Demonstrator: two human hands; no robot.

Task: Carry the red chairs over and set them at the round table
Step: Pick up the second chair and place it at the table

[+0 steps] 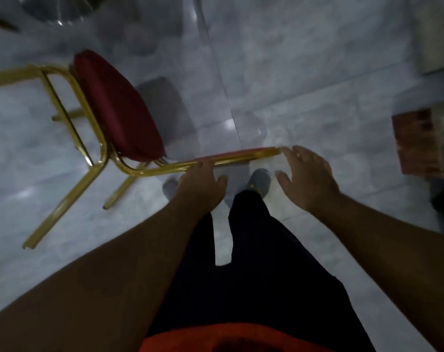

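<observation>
A red chair (pixel 116 107) with a gold metal frame hangs tilted above the grey floor, its seat facing right and its legs pointing left and down. The chair's backrest (pixel 241 157) runs edge-on across the middle of the view. My left hand (pixel 200 181) grips the backrest's gold rail from above. Fingers spread, my right hand (pixel 307 176) hovers at the backrest's right end, its fingertips touching or nearly touching the corner. The round table's glass edge (pixel 61 11) may be the blurred shape at the top left.
Glossy grey marble floor (pixel 304 72) spreads all around. A reddish-brown block (pixel 416 146) stands at the right edge beside dark objects. A pale wall or cabinet (pixel 436 34) fills the top right. My feet in grey slippers (pixel 259 181) are below the backrest.
</observation>
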